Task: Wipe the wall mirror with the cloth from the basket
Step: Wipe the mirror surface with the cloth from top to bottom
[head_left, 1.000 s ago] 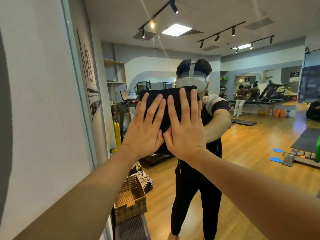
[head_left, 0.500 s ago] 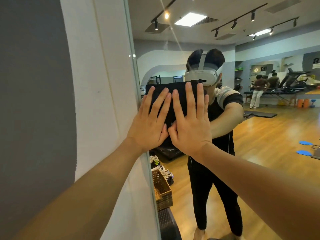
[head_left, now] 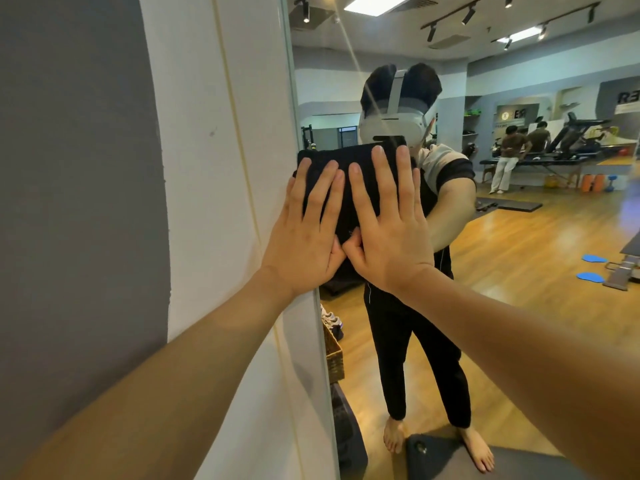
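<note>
A wall mirror [head_left: 502, 237] fills the right of the view, its left edge meeting a white wall panel [head_left: 214, 202], as a person presses a folded black cloth [head_left: 341, 174] flat against the glass at about head height, right at that edge. Both hands lie spread on the cloth with straight fingers, curled around nothing: the left hand [head_left: 304, 233] at the mirror's border, its outer side over the seam with the panel, and the right hand [head_left: 391, 237] just beside it, thumbs touching low on the cloth. The likeliest slip from here, by the look of it, is the cloth running off the glass onto the painted panel and dragging grime or lint back onto the mirror. With open palms as the only hold, uneven pressure could let the cloth bunch or slide out from under the fingers and drop. The heels of both hands appear to hang below the cloth's lower edge, so bare skin may smear the glass. A woven basket [head_left: 334, 358] is reflected low beside the edge, and the person's bare feet [head_left: 479, 452] on the floor.
</note>
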